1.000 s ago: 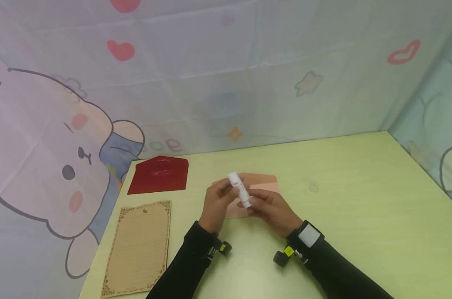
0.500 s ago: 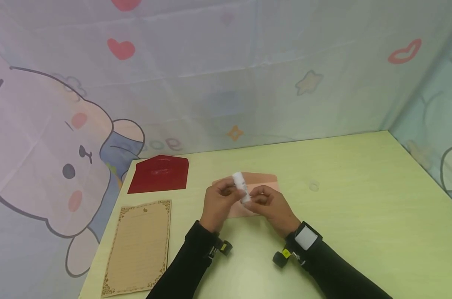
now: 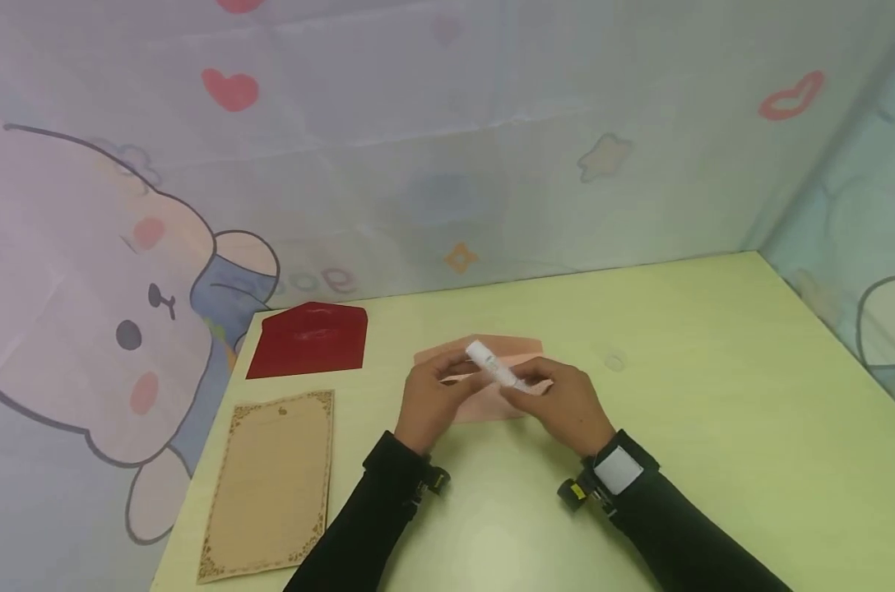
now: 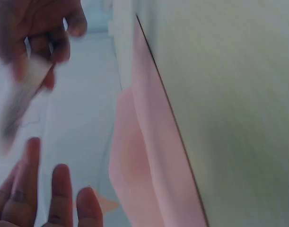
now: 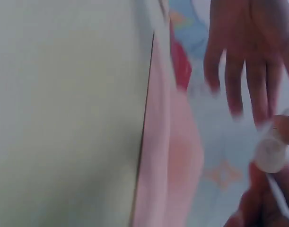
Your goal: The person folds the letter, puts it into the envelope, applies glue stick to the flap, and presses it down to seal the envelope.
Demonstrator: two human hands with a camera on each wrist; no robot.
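A white glue stick is tilted in the air above a pink envelope that lies with its flap raised. My right hand pinches the stick's lower end between thumb and fingers; the right wrist view shows the stick's round end there. Beside the upper end is my left hand. In the left wrist view its fingers are straight and apart from the stick, which looks blurred. The hands cover part of the envelope in the head view.
At the back left lies a red envelope, its flap up. Nearer on the left is a brown sheet of letter paper with an ornate border. A small clear ring-like piece sits right of the hands. A printed curtain stands behind the table.
The glue stick has tilted flatter, its lower end swinging right. My right hand has shifted right with it, and my left fingers have let go of it. The head view has shifted slightly.
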